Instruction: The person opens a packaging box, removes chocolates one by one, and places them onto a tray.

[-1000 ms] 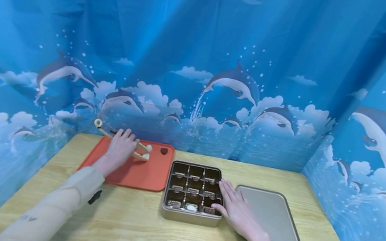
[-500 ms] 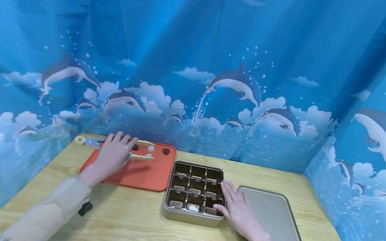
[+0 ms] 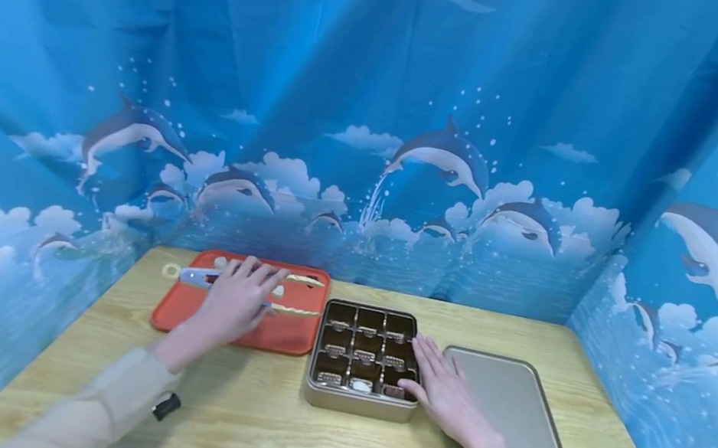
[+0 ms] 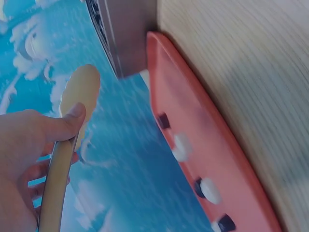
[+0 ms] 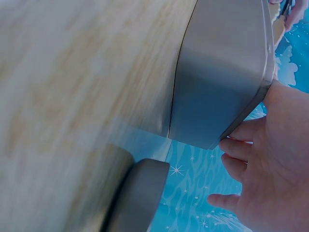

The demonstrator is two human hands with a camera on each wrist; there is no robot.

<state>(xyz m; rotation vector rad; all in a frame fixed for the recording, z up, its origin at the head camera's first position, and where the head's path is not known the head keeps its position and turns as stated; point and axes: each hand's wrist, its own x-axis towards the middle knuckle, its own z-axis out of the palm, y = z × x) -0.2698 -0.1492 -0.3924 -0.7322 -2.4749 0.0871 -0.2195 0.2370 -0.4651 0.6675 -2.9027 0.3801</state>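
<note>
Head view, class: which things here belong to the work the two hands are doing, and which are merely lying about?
In use:
- left hand gripping cream plastic tongs
- orange plastic tray with small pale and dark pieces
- gold metal tin with nine compartments
- right hand resting flat on the tin's right edge

Lying about:
- flat gold metal lid
- wooden table
- blue dolphin curtain

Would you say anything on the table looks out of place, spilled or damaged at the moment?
Nothing stands out. The compartment tin sits square with its lid flat beside it, and small pieces lie on the red tray without spilling.
</note>
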